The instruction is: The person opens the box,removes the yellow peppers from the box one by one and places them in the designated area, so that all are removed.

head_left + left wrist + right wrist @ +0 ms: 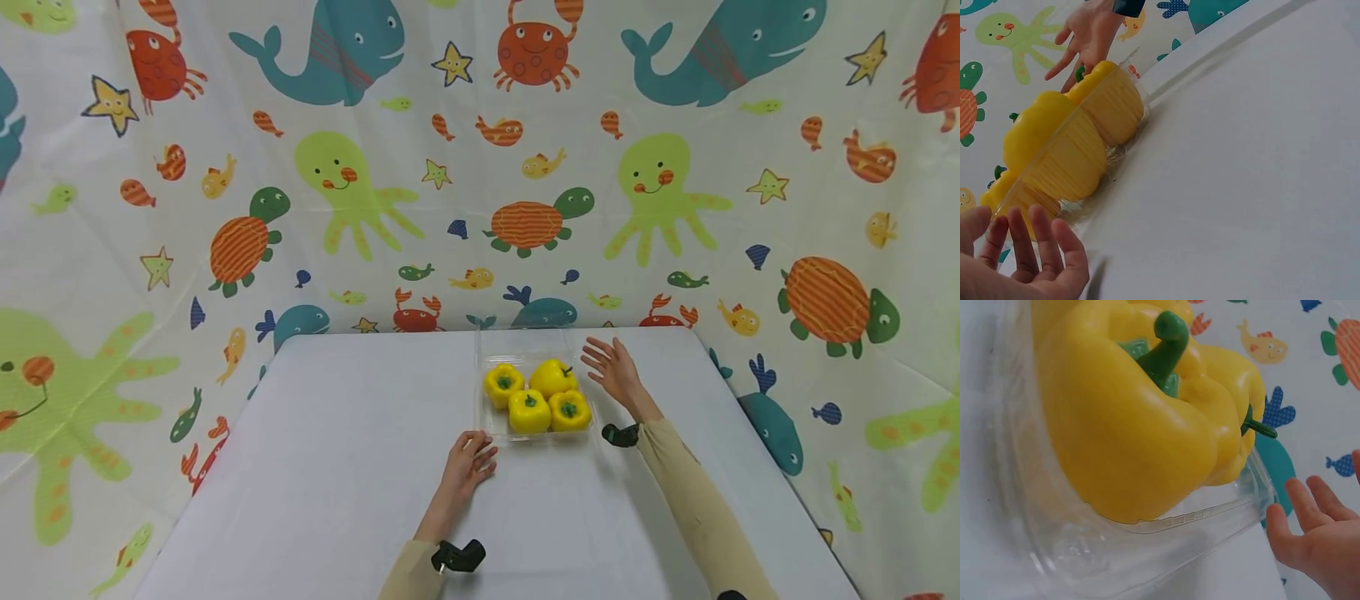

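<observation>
Several yellow bell peppers (pixel 529 412) with green stems sit in a clear plastic box (pixel 495 437). The box's clear lid (pixel 525 340) lies folded back behind it. My left hand (pixel 467 465) is at the box's front left corner with loosely bent fingers; in the left wrist view its fingertips (pixel 1039 212) overlap the rim, and whether they touch it I cannot tell. Beyond the right side of the box, my right hand (pixel 617 375) is held with spread fingers and holds nothing. The right wrist view shows that hand (pixel 1319 540) beside the box's far corner.
A white table (pixel 337 467) carries the box near its back edge. Behind and at both sides hangs a white curtain (pixel 450 108) printed with sea animals. Dark wrist cameras (pixel 459 556) are strapped to both forearms.
</observation>
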The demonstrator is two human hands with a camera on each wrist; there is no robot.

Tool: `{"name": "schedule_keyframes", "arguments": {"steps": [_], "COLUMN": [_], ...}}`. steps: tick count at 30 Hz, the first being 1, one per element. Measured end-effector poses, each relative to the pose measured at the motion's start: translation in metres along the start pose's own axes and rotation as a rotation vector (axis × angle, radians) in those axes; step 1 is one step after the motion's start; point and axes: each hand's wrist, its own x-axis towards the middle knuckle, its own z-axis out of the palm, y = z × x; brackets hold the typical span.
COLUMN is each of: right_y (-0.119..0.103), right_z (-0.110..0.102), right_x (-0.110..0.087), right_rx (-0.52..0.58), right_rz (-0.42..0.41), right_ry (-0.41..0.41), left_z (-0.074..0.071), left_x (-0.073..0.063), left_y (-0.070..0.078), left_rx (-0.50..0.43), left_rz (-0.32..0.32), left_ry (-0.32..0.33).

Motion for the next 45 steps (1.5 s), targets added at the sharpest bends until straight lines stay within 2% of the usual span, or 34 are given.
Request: {"name": "schedule_keyframes", "arguments": {"steps": [16,20,24,25,26,29,31,32,33,39,42,45], "right_y": [0.002,0.005,0.008,0.009,0.01,0.012,0.012,0.012,0.012,0.01,0.009,0.01], "right_z": [0.016,0.018,0.018,0.018,0.018,0.019,0.021,0.022,0.022,0.028,0.031,0.034], "right_x": [-0.019,-0.021,-0.022,-0.021,-0.021,-0.022,-0.023,-0.024,-0.025,-0.028,-0.03,-0.032], "right_rx": [-0.292,-0.355,-0.432,-0.453,-0.486,-0.566,-0.617,-0.64,-0.652,-0.731,-0.773,-0.838], "right_rz": [-0.071,-0.08,-0.084,-0.085,-0.088,-0.091,-0.099,-0.104,-0.11,-0.153,-0.151,-0.151], "right_ry": [-0.001,0.003,0.012,0.017,0.02,0.04,0.048,0.048,0.051,0.024,0.043,0.074], "left_z": [-0.006,-0.008,-0.012,-0.016,-0.017,-0.018,-0.016,-0.012,-0.011,-0.007,-0.004,0.0], "left_x": [-0.003,-0.002,0.001,0.005,0.006,0.008,0.008,0.006,0.006,0.01,0.012,0.014], "left_y": [0.004,0.008,0.009,0.007,0.008,0.011,0.016,0.021,0.023,0.032,0.033,0.033], "left_rx": [0.053,0.07,0.146,0.152,0.174,0.261,0.309,0.344,0.362,0.422,0.495,0.614], "left_rz": [0.023,0.046,0.11,0.153,0.177,0.235,0.246,0.214,0.207,0.184,0.224,0.313], "left_ry": [-0.012,0.012,0.024,-0.008,-0.009,0.018,0.047,0.097,0.11,0.141,0.16,0.167]}}
